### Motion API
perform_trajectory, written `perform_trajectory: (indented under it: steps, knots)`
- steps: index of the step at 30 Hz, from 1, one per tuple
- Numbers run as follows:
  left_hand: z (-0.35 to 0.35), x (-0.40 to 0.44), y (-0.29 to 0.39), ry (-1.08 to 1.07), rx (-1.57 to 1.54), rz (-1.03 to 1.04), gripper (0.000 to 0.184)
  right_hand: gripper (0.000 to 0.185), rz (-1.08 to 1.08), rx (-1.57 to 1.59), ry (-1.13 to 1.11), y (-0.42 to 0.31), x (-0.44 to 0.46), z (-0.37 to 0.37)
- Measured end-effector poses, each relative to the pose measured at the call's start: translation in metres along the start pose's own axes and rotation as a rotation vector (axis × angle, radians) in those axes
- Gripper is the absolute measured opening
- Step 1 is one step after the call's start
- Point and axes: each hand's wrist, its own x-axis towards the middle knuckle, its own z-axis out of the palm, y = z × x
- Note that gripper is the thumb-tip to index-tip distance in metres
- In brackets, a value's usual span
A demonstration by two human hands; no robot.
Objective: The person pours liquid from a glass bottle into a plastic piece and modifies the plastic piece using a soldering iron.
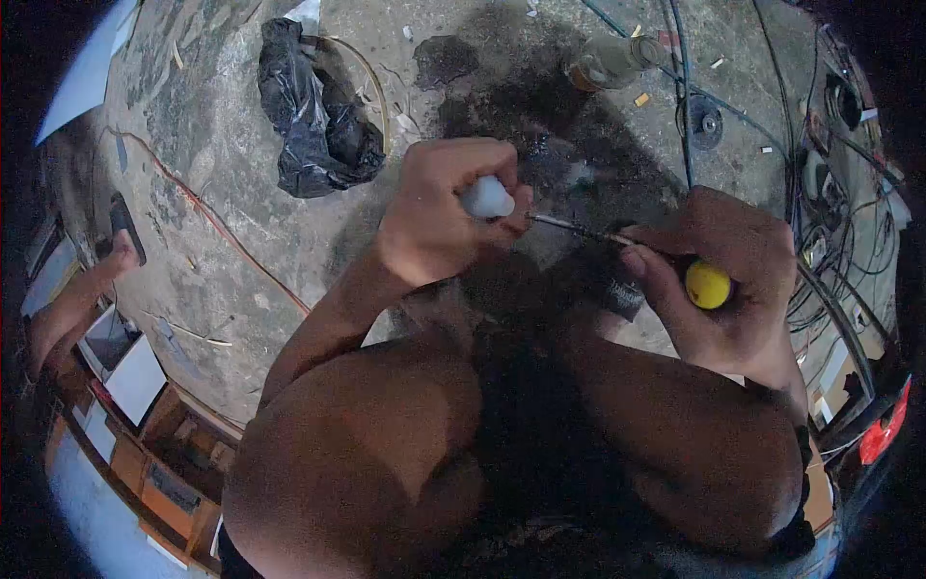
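Note:
My left hand (439, 217) is closed round a whitish, round-ended piece (490, 198), most of which is hidden in the fist. A thin dark rod (579, 229) spans the gap between my two hands, above the floor. My right hand (728, 280) wraps round a yellow-ended handle (708, 286), its thumb and forefinger pinching near the rod's right end. Whether the rod belongs to the handle or to the whitish piece, I cannot tell. Both hands are in front of my bent knees.
A crumpled black plastic bag (309, 121) lies on the stained concrete floor (227, 154). Farther right are a clear jar (617, 63), a grey disc (706, 125) and tangled cables (839, 232). Another person's foot (121, 256) shows at left, near a wooden rack (183, 449).

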Motion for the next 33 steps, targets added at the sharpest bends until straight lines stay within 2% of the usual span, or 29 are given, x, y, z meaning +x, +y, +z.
perform_trajectory:
  steps: [4, 9, 13, 16, 20, 25, 28, 29, 30, 31, 33]
  knots:
    - [-0.004, 0.002, 0.001, -0.054, -0.097, 0.044, 0.022, 0.010, -0.083, -0.044, 0.001, -0.002, 0.005, 0.002]
    - [-0.002, 0.002, -0.001, -0.065, 0.010, 0.169, 0.027, 0.014, -0.145, -0.120, -0.070, 0.004, 0.009, 0.009]
    - [0.000, 0.011, -0.003, -0.183, -0.008, 0.282, 0.026, 0.028, -0.060, -0.090, -0.208, 0.005, 0.009, 0.031]
    - [0.007, 0.007, -0.015, -0.148, 0.204, 0.310, 0.022, 0.020, -0.109, 0.126, -0.254, 0.028, 0.017, 0.038]
    - [0.009, 0.013, -0.015, -0.181, 0.337, 0.297, 0.024, 0.011, -0.061, 0.222, -0.254, 0.045, 0.016, 0.042]
    - [0.021, 0.014, -0.035, -0.127, 0.338, 0.340, 0.022, 0.010, -0.083, 0.177, -0.297, 0.059, 0.017, 0.040]
    - [0.002, 0.002, -0.102, 0.196, 0.110, 0.173, 0.016, 0.010, -0.017, 0.192, -0.209, 0.060, 0.011, 0.019]
    - [-0.030, 0.005, -0.088, 0.079, 0.315, -0.005, 0.012, 0.010, 0.043, 0.175, -0.190, 0.063, 0.005, 0.014]
    - [-0.041, 0.001, -0.102, 0.209, 0.411, 0.074, 0.014, 0.010, 0.107, 0.159, -0.169, 0.066, -0.002, 0.011]
    - [-0.044, 0.002, -0.095, 0.207, 0.361, 0.075, 0.016, 0.010, 0.168, 0.138, -0.146, 0.068, -0.006, 0.007]
    - [-0.055, 0.001, -0.072, 0.209, 0.270, 0.072, 0.021, 0.008, 0.125, 0.085, -0.143, 0.065, -0.004, 0.002]
